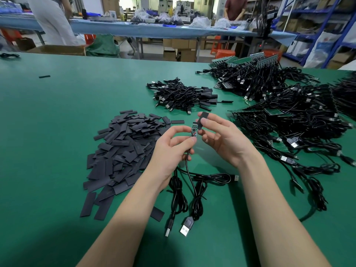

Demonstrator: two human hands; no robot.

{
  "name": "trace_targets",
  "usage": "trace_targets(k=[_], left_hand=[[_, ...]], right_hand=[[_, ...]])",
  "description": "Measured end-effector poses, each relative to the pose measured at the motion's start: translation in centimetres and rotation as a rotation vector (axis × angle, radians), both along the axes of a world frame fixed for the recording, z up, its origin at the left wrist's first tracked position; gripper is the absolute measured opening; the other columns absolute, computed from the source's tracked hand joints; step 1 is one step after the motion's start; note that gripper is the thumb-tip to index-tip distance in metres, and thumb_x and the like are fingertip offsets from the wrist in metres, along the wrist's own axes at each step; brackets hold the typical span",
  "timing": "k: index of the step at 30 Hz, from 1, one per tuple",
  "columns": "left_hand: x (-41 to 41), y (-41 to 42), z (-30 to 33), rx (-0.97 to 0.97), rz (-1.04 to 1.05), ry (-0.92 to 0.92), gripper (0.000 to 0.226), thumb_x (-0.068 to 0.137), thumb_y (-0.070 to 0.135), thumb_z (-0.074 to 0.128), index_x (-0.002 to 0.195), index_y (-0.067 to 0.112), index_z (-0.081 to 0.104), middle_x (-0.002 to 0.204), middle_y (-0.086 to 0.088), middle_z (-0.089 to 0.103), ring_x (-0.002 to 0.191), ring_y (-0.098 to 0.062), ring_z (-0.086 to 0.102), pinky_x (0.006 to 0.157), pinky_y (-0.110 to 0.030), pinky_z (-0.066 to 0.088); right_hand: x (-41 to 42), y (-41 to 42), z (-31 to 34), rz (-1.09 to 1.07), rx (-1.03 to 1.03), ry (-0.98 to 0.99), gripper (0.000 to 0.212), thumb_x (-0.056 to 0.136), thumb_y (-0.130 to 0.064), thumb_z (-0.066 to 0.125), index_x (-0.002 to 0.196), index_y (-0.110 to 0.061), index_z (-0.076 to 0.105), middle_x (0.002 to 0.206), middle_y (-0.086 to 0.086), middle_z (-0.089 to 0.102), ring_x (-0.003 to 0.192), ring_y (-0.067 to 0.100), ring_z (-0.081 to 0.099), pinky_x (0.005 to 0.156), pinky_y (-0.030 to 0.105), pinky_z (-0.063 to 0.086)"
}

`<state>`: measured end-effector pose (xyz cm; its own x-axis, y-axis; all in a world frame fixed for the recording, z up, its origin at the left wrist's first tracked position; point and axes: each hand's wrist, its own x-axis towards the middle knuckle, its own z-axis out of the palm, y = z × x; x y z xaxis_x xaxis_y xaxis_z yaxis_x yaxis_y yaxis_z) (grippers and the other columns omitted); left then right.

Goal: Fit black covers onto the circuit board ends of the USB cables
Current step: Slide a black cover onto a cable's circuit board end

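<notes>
Here we pinch the board [193, 130] in our left hand [171, 149], right hand [221, 137] holding a cover [202, 120] just beside the board, cover pile [123, 149] left of the board.

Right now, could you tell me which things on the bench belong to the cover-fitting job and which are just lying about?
In the job:
- circuit board, pinched by left hand
- black cover, held in right hand
- pile of covers
- uncovered cables
- covered cables

Lying about:
- stray cover far left
- cardboard boxes beyond the table
</notes>
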<state>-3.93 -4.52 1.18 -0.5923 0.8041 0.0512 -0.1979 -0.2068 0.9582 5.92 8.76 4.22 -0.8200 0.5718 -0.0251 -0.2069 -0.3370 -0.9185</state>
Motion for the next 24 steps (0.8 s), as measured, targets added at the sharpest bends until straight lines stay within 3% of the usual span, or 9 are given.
trace_targets(k=[6,17,24], left_hand=[[-0.08,-0.13,0.36,-0.005,-0.032,-0.009,0.018,0.093,0.004,0.068,0.106,0.015,0.066,0.074,0.003,0.067,0.063,-0.012,0.057,0.058,-0.023,0.049],[-0.27,-0.47,0.84,0.012,-0.12,-0.064,0.027,0.091,0.001,0.069,0.116,0.008,0.062,0.072,0.002,0.067,0.06,-0.01,0.054,0.055,-0.02,0.047],[-0.55,-0.7,0.84,-0.007,-0.149,-0.066,0.025,0.089,0.002,0.071,0.111,0.011,0.061,0.074,-0.003,0.065,0.06,-0.011,0.054,0.055,-0.02,0.045]], right_hand=[[-0.04,0.17,-0.31,-0.046,-0.005,0.1,0.02,0.078,-0.014,0.075,0.097,-0.015,0.081,0.094,0.0,0.075,0.084,0.009,0.071,0.075,0.018,0.056],[-0.02,-0.21,-0.13,-0.068,-0.034,0.163,0.014,0.079,-0.013,0.073,0.09,-0.015,0.081,0.088,-0.001,0.074,0.083,0.007,0.07,0.077,0.018,0.055],[0.28,-0.29,0.12,-0.072,-0.005,0.141,0.014,0.076,-0.012,0.073,0.087,-0.015,0.08,0.084,-0.001,0.074,0.08,0.007,0.07,0.075,0.017,0.055]])
